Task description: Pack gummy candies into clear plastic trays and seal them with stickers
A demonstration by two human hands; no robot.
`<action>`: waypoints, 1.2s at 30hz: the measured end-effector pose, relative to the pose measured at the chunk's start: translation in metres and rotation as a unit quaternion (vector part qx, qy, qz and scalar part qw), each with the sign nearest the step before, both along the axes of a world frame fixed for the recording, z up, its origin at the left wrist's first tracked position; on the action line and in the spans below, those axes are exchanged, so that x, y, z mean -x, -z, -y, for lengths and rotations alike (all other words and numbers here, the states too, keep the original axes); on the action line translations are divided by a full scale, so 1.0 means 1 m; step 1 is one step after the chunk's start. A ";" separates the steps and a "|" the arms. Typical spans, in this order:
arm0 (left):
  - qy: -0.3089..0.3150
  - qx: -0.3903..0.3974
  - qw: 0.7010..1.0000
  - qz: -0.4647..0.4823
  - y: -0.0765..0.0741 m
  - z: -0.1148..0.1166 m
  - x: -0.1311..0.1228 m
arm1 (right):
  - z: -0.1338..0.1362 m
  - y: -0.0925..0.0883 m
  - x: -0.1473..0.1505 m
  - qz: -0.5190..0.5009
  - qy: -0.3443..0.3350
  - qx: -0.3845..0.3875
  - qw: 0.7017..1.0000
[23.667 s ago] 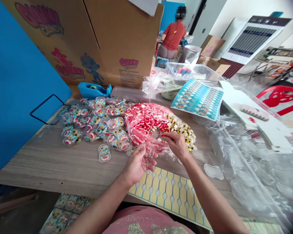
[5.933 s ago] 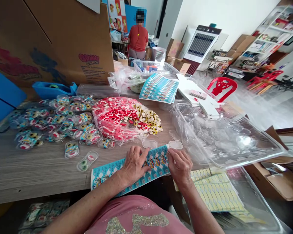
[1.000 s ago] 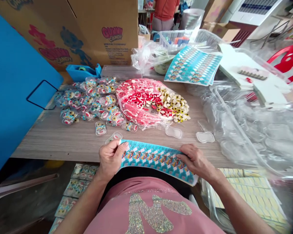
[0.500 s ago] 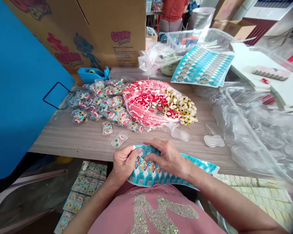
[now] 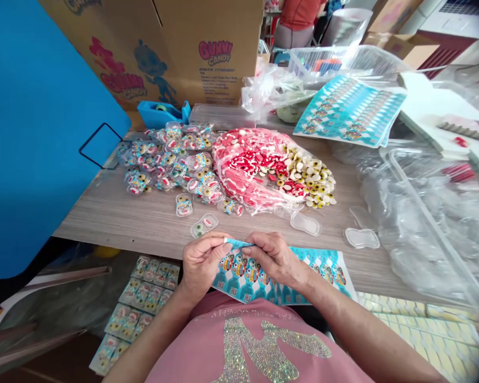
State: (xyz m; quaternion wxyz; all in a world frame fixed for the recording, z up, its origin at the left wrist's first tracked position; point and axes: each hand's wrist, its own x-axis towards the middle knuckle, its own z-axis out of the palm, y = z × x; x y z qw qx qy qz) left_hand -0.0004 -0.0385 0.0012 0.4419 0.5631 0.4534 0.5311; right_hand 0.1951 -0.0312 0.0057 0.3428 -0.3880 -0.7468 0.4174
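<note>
A blue sheet of printed candy stickers [image 5: 245, 276] lies across my lap at the table's front edge. My left hand [image 5: 203, 261] pinches its upper left corner between thumb and fingers. On the same upper edge, a little to the right, my right hand [image 5: 274, 259] is closed with thumb against fingers; the edge bends up between the two hands. Just beyond my left hand sits an open clear blister case [image 5: 204, 225] with gummy pieces in it. An empty clear case [image 5: 305, 223] lies past my right hand, and another empty case [image 5: 362, 238] is farther right.
A pile of filled candy packs [image 5: 171, 159] is beside an open bag of red and white gummies [image 5: 243, 181] and yellow eye gummies [image 5: 313, 178]. Behind are a blue tape dispenser [image 5: 163, 114], cartons [image 5: 207, 32] and more sticker sheets [image 5: 349, 114]. A clear bin of cases [image 5: 419, 213] stands right.
My right hand has closed its fingers on the sheet's upper edge, where they were spread before. The edge is now lifted and bent. The camera view has shifted slightly.
</note>
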 end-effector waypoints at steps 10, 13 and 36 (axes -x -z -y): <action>-0.067 0.063 0.995 -0.025 0.002 0.003 -0.002 | 0.003 0.010 0.006 -0.042 0.012 0.013 0.999; -0.056 0.076 0.994 -0.052 0.004 -0.001 -0.004 | 0.006 0.011 0.009 -0.015 0.039 -0.041 0.998; 0.109 0.361 0.907 0.188 0.005 -0.001 0.001 | 0.004 0.022 0.017 -0.004 0.035 0.009 0.999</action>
